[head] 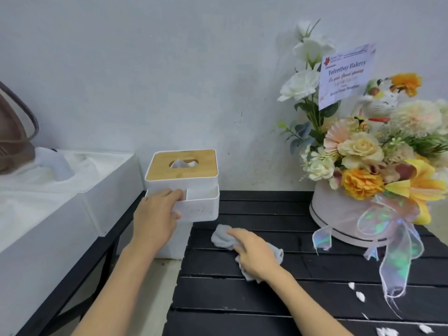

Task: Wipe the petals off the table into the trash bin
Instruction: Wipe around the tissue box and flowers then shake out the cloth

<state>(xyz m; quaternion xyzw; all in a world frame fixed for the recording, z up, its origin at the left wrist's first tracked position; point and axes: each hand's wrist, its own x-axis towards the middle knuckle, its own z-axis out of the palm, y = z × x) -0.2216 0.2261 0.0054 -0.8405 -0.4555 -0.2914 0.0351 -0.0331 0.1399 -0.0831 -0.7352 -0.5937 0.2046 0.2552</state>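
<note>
Petals (385,332) cut off, cloth (224,237) half-hidden

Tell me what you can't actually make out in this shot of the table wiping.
- Trash bin: not in the head view at all.
- Petals: those at the bottom edge are cut off.
- Cloth: its middle is hidden under the right hand.
- Tissue box: its front left corner is covered by the left hand.
- Card in the flower arrangement: smaller lines too blurred to read.

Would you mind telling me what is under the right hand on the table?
A crumpled grey cloth lies under the right hand on the black slatted table. The hand and cloth hide whatever lies beneath them.
</note>
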